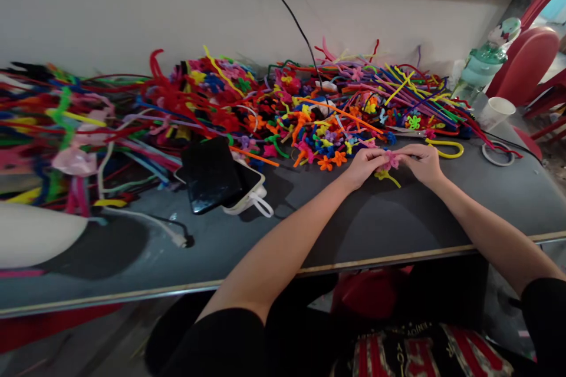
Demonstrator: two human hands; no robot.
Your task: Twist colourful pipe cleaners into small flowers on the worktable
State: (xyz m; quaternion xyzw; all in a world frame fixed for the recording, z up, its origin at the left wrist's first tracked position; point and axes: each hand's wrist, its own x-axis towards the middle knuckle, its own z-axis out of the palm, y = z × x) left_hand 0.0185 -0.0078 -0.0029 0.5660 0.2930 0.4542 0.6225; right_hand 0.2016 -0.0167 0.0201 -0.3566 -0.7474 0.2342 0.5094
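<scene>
Between my two hands is a pink pipe-cleaner flower (391, 159), held just above the grey table near the pile's front edge. My left hand (365, 166) pinches its left side with thumb and fingertips. On the other side, my right hand (422, 163) pinches the flower's right edge. A yellow pipe-cleaner piece (388, 177) with a loose tail hangs right below the flower; whether it is joined to it I cannot tell. Orange pipe-cleaner flowers (339, 158) lie left of my left hand. A bent yellow pipe cleaner (451, 149) rests beyond my right hand.
Loose pipe cleaners (411, 91) in many colours heap along the wall. A black phone (211, 175) lies over a white-edged device at centre left, near a white cable (145, 221). Scissors (404, 133), a paper cup (499, 109), a grey ring (497, 154) and a greenish clear bottle (481, 68) are at right.
</scene>
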